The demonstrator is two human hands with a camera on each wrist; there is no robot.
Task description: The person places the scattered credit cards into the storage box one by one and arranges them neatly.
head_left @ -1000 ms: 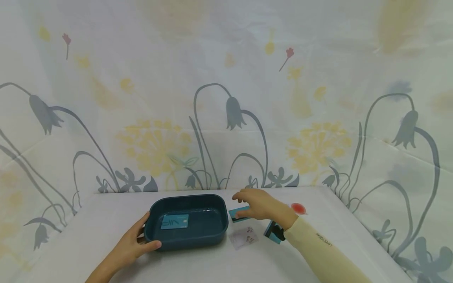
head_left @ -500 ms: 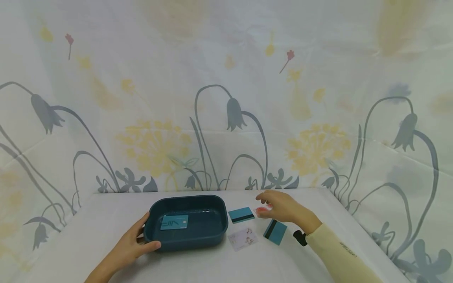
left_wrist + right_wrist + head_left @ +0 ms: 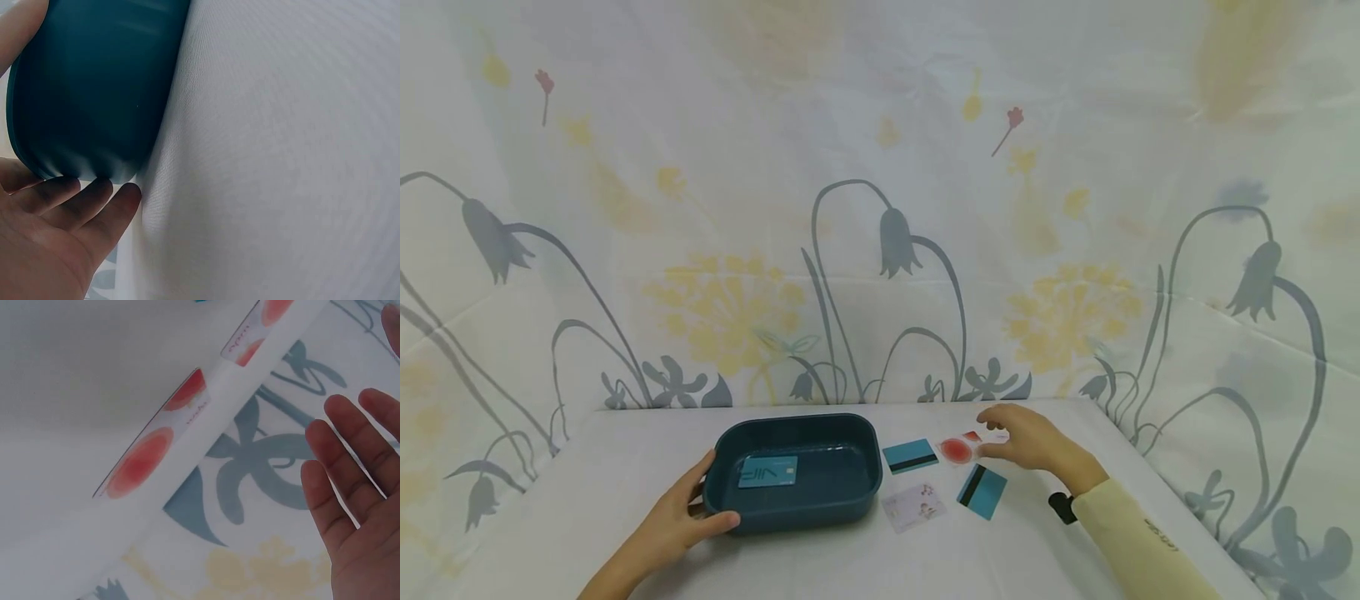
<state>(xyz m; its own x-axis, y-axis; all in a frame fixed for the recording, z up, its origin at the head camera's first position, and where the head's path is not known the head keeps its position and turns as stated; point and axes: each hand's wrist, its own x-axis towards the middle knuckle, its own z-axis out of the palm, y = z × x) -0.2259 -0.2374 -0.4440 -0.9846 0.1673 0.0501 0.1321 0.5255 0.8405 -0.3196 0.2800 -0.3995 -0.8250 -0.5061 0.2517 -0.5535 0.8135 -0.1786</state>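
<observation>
My left hand (image 3: 679, 518) holds the left end of a dark teal rectangular tub (image 3: 801, 510), thumb at its front side and fingertips against the end wall (image 3: 87, 112). Inside the tub lies a blue bank card (image 3: 767, 472). My right hand (image 3: 1032, 442), fingers apart and holding nothing, hovers by a white card with red circles (image 3: 957, 451). A second red-and-white card (image 3: 250, 337) shows in the right wrist view; my hand mostly hides it in the head view. Two blue cards with black stripes (image 3: 911, 457) (image 3: 981, 492) and a pale patterned card (image 3: 913, 507) lie right of the tub.
A white cloth (image 3: 820, 567) covers the table. Behind it hangs a pale backdrop (image 3: 880, 350) with grey and yellow flowers. On my right wrist is a black device (image 3: 1062, 507), beside a pale yellow sleeve (image 3: 1138, 542).
My right hand has moved right, away from the back striped card, uncovering both striped cards and then the red-circled card. The left hand and tub have stayed in place.
</observation>
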